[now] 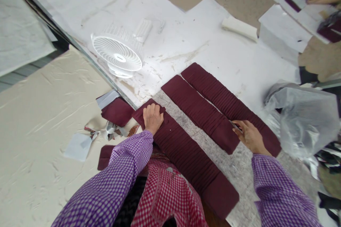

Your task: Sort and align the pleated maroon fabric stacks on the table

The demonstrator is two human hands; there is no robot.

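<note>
Here, the white tabletop (183, 42) carries three side-by-side rows of overlapping maroon pieces: near row (186, 149), far row (218, 94), middle row (197, 110). A white fan (117, 55) sits beyond their left ends. The right hand (252, 136) pinches a thin greyish object (236, 126) beside the middle row; the left hand (153, 117), fingers curled, presses the near row's left end, its grip unclear.
</note>
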